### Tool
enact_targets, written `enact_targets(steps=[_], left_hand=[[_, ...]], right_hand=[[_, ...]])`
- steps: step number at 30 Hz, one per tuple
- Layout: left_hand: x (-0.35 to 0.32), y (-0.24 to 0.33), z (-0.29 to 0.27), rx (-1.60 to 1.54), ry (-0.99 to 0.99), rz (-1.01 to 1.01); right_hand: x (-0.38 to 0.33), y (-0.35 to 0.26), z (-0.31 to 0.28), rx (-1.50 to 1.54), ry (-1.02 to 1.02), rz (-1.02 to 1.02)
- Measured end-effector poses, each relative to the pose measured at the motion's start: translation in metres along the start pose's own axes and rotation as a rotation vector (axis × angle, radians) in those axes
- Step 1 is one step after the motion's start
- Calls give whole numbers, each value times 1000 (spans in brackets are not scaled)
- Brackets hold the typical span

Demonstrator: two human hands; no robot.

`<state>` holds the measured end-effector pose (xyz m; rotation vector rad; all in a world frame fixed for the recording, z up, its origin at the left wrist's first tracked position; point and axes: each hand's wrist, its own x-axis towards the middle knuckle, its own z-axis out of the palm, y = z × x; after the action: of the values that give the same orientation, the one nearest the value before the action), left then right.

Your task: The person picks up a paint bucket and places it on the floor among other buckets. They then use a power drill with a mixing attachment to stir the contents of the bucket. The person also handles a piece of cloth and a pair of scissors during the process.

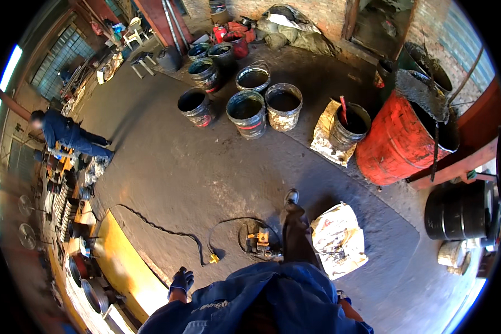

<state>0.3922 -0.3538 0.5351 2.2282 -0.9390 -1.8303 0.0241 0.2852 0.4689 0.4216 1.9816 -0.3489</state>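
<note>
My left hand (181, 281), in a dark glove, hangs at my left side with its fingers apart and nothing in it. A yellow board (122, 259) lies nearest to it on the left. Of my right hand (342, 295) only a small part shows beside my blue coat; its fingers are hidden. On the floor ahead of me rests an orange and black power tool (258, 242) with its cord looped round it. A yellow plug or socket (214, 258) ends a black cable (167, 230) to its left. By my right leg lies a stained white sack (339, 238).
Several grimy buckets (246, 114) stand ahead. A tilted red drum (392, 139) with mesh on top is at right, above a black drum (456, 210). Someone in blue overalls (69, 133) bends over a cluttered bench (61, 200) at left. A doorway opens at the back right.
</note>
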Motion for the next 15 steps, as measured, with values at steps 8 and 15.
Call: enact_targets(steps=[8,15], left_hand=[[55,126,37,93,-36,-92],[10,249,182,0,-118,-41]], right_hand=[[65,-98,-56,-223,-145,28],[157,-201,-158,-905,-18,-385]])
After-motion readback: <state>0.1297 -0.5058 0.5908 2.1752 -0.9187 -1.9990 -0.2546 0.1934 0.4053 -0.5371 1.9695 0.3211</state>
